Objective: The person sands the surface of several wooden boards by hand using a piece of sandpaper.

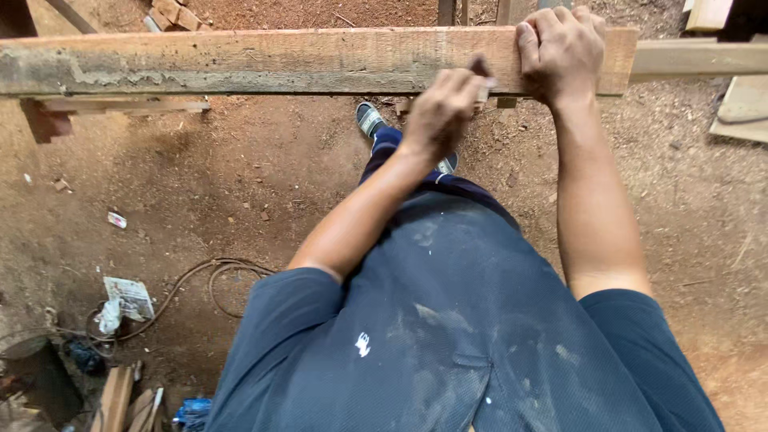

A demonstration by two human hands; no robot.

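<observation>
A long weathered wooden plank runs across the top of the head view, raised above the dirt floor. My right hand grips its right end, fingers curled over the top. My left hand is closed just below the plank's near edge, pinching something small against the wood; I cannot tell what it is. My dark blue shirt and trousers fill the lower middle, and one shoe shows under the plank.
Sawdust-covered dirt floor all round. A coiled cable lies at the left with paper scraps. Wood offcuts sit at the bottom left. More boards lie at the right, and a plank extends right.
</observation>
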